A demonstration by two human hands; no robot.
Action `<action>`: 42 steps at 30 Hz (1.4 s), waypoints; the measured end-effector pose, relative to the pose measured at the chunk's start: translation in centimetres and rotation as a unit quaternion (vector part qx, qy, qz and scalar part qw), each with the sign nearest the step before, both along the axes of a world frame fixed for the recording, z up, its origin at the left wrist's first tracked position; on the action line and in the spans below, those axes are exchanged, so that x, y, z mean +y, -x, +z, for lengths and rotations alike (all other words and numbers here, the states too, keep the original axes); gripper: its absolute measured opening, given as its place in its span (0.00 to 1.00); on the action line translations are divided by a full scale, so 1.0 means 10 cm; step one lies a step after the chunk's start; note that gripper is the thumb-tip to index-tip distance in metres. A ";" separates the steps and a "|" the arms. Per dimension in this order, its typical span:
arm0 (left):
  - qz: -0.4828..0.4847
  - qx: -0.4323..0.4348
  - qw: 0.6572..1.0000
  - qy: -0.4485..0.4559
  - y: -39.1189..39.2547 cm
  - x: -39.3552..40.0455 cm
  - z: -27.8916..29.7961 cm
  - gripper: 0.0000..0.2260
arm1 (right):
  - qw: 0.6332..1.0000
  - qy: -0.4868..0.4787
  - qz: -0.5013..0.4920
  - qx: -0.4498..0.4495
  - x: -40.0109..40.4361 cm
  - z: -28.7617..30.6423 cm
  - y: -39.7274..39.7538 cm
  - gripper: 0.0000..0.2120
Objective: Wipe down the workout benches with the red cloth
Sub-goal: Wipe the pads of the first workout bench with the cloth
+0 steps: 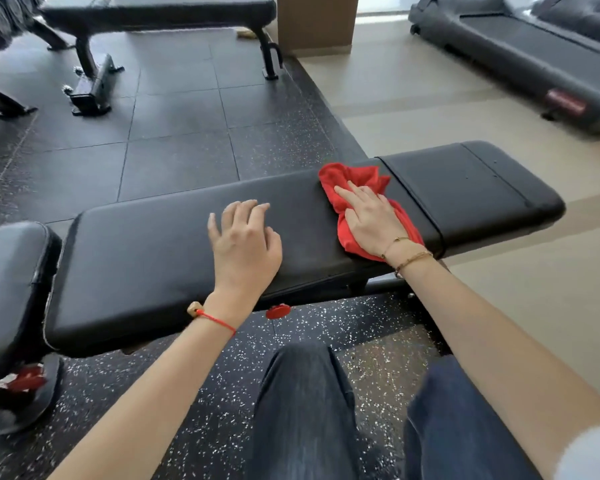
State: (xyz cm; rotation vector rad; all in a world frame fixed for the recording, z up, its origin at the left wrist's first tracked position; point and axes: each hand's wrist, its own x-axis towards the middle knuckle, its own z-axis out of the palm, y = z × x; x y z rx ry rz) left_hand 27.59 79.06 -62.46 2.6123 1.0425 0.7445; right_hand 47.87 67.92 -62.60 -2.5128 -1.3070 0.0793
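Note:
A black padded workout bench (146,251) stretches across the middle of the view, with a second pad section (465,188) to the right of a seam. A crumpled red cloth (352,178) lies on the bench just left of that seam. My right hand (371,220) presses flat on the cloth with straight fingers. My left hand (245,240) rests on the bare pad to the cloth's left, fingers relaxed and spread. Another black bench (160,10) stands at the far top left.
A further black pad (11,289) adjoins the bench at the left edge. A treadmill (520,53) stands at the top right on the light floor. A brown column (316,22) rises at top centre. My knees in blue jeans are below the bench.

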 end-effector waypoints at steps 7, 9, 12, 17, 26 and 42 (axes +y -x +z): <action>-0.063 0.014 0.998 0.005 -0.70 -0.52 0.05 0.20 | 0.998 -0.040 0.038 0.006 -0.36 0.08 -0.07 0.22; -0.067 0.015 0.998 0.013 -0.88 -0.68 0.00 0.20 | 0.998 -0.053 0.030 -0.011 -0.65 0.10 -0.21 0.22; -0.067 0.027 0.997 0.023 -1.18 -0.90 -0.07 0.20 | 0.997 -0.074 0.015 -0.029 -0.98 0.18 -0.51 0.22; -0.054 0.048 0.997 0.021 -1.68 -1.22 -0.16 0.21 | 0.996 -0.052 -0.025 -0.073 -1.34 0.16 -1.00 0.22; 0.036 0.087 0.996 -0.003 -2.05 -1.34 -0.30 0.22 | 0.999 0.018 0.039 -0.010 -1.03 0.03 -1.65 0.25; 0.066 0.064 0.995 -0.047 -2.04 -1.35 -0.31 0.19 | 0.997 0.052 0.056 -0.017 -1.42 0.00 -2.56 0.26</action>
